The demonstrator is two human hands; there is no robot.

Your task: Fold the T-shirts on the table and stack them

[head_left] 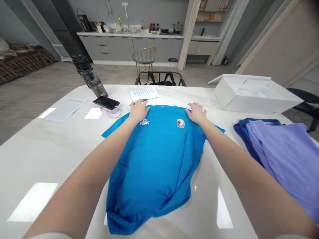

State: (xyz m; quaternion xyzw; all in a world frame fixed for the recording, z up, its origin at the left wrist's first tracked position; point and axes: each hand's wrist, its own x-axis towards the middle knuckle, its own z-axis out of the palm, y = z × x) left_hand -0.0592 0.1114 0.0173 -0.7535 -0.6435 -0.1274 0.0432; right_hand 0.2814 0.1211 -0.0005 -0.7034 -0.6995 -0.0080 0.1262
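Observation:
A blue short-sleeved T-shirt [154, 159] lies front side up on the white table [62, 152], its collar at the far end and its lower hem crumpled near me. White lettering and a round badge mark its chest. My left hand [138, 111] rests on the left shoulder of the shirt with the fingers spread, close to a pen [144, 100]. On the right shoulder lies my right hand [196, 113], fingers apart too. Both palms face down, so what is under them is hidden.
To the right sit folded clothes, with a lavender garment [281, 149] on top, and an open white box [259, 99] behind. A printed sheet [144, 93], a phone [106, 103], a clear bottle [94, 83] and a pale paper [63, 109] occupy the far left.

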